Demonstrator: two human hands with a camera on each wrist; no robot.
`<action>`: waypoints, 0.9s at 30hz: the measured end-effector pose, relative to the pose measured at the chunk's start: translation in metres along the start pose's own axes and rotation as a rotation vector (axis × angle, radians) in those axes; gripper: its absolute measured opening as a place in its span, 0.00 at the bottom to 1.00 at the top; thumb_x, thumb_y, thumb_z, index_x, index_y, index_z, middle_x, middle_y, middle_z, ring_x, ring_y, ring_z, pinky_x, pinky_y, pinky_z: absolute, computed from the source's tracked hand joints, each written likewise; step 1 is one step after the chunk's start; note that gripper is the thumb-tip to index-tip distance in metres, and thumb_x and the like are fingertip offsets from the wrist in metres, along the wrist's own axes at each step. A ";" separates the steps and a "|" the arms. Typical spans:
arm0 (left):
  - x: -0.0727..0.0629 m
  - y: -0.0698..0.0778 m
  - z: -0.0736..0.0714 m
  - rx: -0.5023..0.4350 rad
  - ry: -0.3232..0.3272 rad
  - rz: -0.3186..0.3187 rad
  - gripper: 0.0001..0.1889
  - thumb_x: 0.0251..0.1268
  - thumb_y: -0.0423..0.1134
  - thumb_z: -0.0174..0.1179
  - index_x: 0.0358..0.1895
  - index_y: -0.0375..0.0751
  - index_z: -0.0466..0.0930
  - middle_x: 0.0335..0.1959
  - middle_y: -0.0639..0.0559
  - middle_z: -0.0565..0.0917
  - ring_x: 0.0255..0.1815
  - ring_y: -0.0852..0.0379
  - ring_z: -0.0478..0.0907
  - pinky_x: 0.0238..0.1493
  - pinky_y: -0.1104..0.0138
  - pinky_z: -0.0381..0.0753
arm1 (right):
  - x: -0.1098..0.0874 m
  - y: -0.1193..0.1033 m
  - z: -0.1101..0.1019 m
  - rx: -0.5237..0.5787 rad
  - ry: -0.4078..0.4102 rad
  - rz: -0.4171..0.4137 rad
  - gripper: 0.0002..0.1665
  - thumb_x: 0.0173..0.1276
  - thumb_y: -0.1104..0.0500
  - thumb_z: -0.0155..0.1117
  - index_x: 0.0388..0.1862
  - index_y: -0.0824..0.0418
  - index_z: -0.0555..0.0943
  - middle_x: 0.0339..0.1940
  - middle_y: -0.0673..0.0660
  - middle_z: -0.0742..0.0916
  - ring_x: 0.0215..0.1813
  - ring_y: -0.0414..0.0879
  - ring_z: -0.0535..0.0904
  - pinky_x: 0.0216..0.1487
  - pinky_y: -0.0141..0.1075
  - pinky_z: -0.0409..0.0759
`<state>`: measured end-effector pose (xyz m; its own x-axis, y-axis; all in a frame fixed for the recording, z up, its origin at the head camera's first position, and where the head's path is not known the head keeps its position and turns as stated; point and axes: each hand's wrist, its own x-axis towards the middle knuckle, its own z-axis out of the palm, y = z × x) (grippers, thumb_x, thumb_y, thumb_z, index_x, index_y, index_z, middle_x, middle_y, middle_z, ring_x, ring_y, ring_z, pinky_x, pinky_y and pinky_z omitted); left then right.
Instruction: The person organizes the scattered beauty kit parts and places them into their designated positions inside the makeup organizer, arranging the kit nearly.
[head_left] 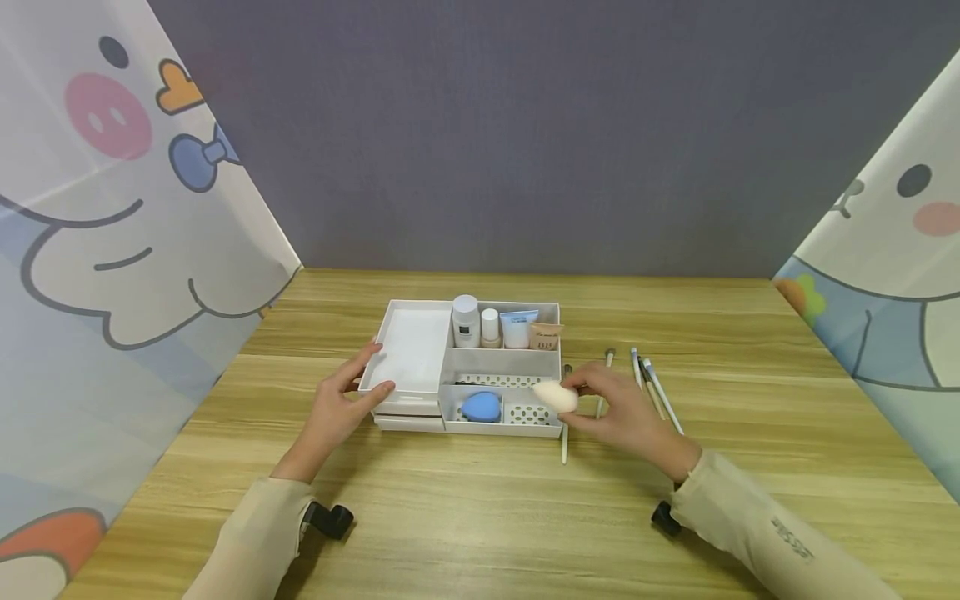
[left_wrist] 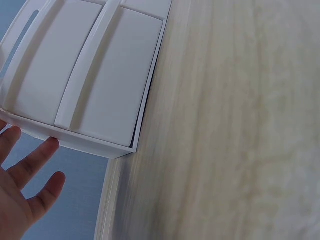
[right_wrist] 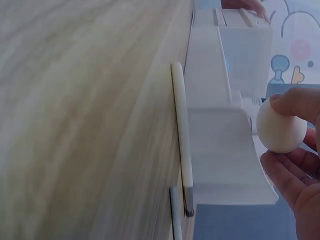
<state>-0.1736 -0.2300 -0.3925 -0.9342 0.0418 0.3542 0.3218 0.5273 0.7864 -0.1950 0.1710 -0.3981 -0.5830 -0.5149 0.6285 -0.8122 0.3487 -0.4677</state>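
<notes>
My right hand [head_left: 622, 412] pinches a cream makeup sponge [head_left: 556, 397] between thumb and fingers, over the right front corner of a white organizer [head_left: 412, 346]. Seen from the right wrist, the sponge [right_wrist: 281, 127] is rounded and smooth, close beside the organizer's side wall. A blue makeup sponge [head_left: 481, 407] lies in the front compartment, left of a bare perforated section. My left hand [head_left: 341, 408] rests on the organizer's left end, thumb at the top front edge. In the left wrist view its spread fingers [left_wrist: 35, 162] touch the side by the drawers [left_wrist: 112, 75].
A white bottle [head_left: 466, 323], a small white-capped bottle [head_left: 491, 327], a blue tube [head_left: 519, 330] and a beige tube [head_left: 545, 337] stand in the back compartments. Several makeup brushes [head_left: 663, 395] lie on the wooden table right of the organizer, one brush [head_left: 565, 446] along its side.
</notes>
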 end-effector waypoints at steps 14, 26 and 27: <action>0.000 0.001 0.000 -0.002 0.017 0.025 0.30 0.60 0.29 0.69 0.68 0.35 0.73 0.71 0.40 0.69 0.53 0.45 0.79 0.44 0.77 0.77 | 0.014 -0.003 0.017 -0.146 -0.095 -0.183 0.26 0.43 0.66 0.84 0.42 0.63 0.81 0.41 0.55 0.86 0.42 0.48 0.83 0.43 0.40 0.84; -0.001 -0.001 0.001 0.005 0.006 0.008 0.30 0.63 0.32 0.68 0.69 0.37 0.73 0.71 0.40 0.69 0.50 0.47 0.80 0.44 0.77 0.76 | 0.020 -0.005 0.022 -0.202 -0.207 -0.186 0.22 0.52 0.62 0.80 0.46 0.65 0.84 0.43 0.55 0.84 0.41 0.45 0.80 0.42 0.37 0.83; -0.001 -0.001 0.001 0.005 0.006 0.008 0.30 0.63 0.32 0.68 0.69 0.37 0.73 0.71 0.40 0.69 0.50 0.47 0.80 0.44 0.77 0.76 | 0.021 -0.006 0.022 -0.205 -0.227 -0.171 0.22 0.54 0.62 0.80 0.47 0.65 0.84 0.43 0.54 0.84 0.41 0.45 0.80 0.42 0.37 0.82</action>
<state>-0.1733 -0.2301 -0.3942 -0.9306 0.0409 0.3637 0.3285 0.5311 0.7810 -0.2018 0.1412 -0.3960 -0.4369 -0.7326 0.5219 -0.8987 0.3801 -0.2187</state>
